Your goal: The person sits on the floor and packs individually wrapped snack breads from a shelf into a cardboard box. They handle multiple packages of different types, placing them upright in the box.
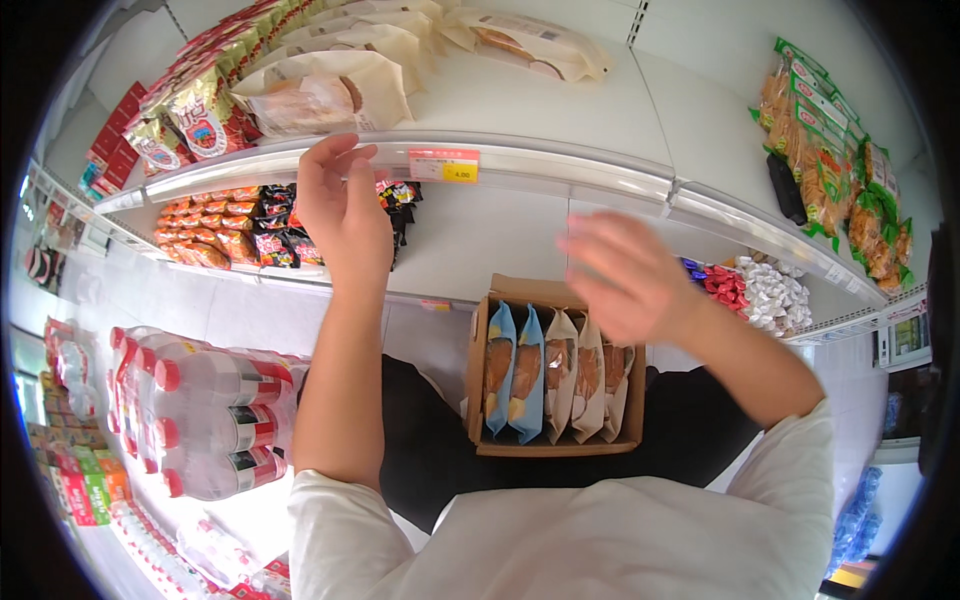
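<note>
My left hand (345, 202) is raised at the shelf's front rail (525, 161), fingers curled apart with nothing held, just left of a price tag (444, 166). Behind it, cream bread packets (322, 94) stand in a row on the upper shelf, and one more packet (529, 45) lies farther right. My right hand (626, 277), blurred, hovers empty above the right side of an open cardboard box (559, 450) at my lap. Inside the box, blue bread packets (527, 375) stand upright at the left and several cream packets (589, 382) at the right.
Red and gold snack bags (202, 124) fill the upper shelf's left end; green-trimmed bags (821, 150) stand at its right. The lower shelf holds orange snack packs (217, 225), black packets (277, 225) and wrapped sweets (772, 292). Shrink-wrapped bottles (210, 405) stand at my left.
</note>
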Motion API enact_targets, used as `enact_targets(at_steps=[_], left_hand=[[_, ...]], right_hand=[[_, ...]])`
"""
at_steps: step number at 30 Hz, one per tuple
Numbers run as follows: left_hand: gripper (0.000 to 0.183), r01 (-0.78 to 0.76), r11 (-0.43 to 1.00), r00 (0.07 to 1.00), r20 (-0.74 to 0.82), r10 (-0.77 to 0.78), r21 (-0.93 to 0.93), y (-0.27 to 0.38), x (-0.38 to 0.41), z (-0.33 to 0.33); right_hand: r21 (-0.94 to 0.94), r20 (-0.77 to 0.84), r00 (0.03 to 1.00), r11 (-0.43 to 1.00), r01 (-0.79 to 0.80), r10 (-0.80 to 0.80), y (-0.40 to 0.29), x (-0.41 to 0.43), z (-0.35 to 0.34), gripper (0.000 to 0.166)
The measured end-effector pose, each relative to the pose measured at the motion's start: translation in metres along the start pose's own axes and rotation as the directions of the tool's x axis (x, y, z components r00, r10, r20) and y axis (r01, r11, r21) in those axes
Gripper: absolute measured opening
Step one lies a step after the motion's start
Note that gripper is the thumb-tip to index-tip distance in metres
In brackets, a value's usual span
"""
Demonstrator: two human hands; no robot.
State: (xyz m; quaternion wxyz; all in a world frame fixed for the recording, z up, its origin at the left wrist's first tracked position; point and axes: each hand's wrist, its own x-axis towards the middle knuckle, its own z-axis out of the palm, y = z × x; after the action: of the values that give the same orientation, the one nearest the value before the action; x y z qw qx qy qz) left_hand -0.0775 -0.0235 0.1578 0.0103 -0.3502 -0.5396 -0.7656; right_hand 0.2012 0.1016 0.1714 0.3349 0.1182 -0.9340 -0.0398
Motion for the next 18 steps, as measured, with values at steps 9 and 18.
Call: enact_targets(at_steps=[9,18], left_hand=[[0.037,-0.163,0.938,0.978,-0.078,0.195,0.306,-0.02,0.011,-0.018],[0.037,-0.251,0.92,0.961,-0.036,0.273,0.3,-0.015,0.009,-0.029]], right_hand=[[-0.374,0.33,0.681,0.753,-0.541,0.653,0.164,0.15,0.021,0.066],[0.043,0.579,0.465,0.544,-0.838,0.67,0.238,0.171,0.031,0.078]])
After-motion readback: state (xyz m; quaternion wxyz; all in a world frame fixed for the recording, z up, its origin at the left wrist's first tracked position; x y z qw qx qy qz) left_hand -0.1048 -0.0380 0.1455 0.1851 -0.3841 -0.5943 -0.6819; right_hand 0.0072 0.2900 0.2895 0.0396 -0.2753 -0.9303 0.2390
